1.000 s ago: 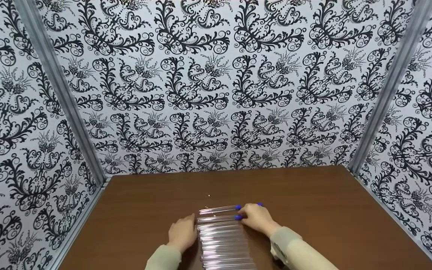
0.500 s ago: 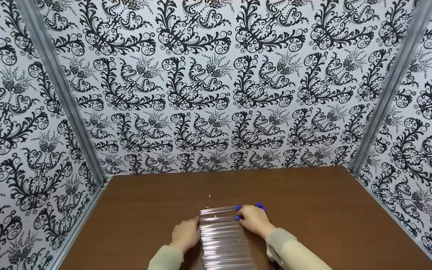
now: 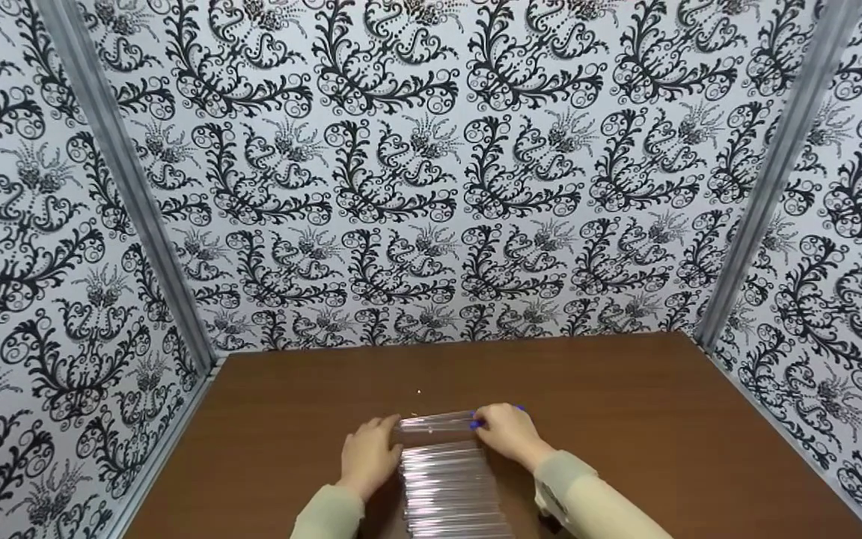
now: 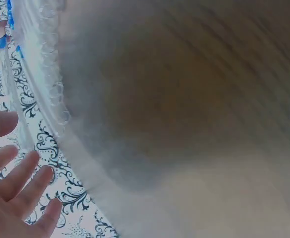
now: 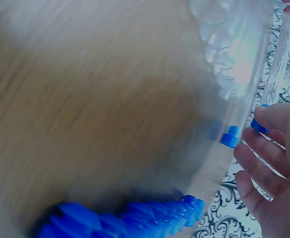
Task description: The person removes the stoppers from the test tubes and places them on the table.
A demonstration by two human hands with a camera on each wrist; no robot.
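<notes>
Clear test tubes [image 3: 446,486] lie side by side in a row on the brown table. Beyond the row are two tubes with blue caps [image 5: 230,137]. My right hand [image 3: 509,430] pinches the cap [image 5: 260,123] of one capped test tube [image 5: 278,64] between thumb and forefinger. At the left end of the capped tubes is my left hand [image 3: 370,455]. In the left wrist view its fingers [image 4: 21,181] are spread and fairly straight, with the tube's end between thumb and fingers. Whether they touch it cannot be told.
Loose blue caps [image 5: 135,215] lie in a line to the right of the tubes, mostly hidden behind my right hand and arm in the head view. Patterned walls [image 3: 431,172] with grey metal posts [image 3: 768,172] enclose the table [image 3: 610,397].
The nearer capped tube has moved away from the row, up close to the farther capped one. My left hand has shifted forward; my right hand stays at the capped ends.
</notes>
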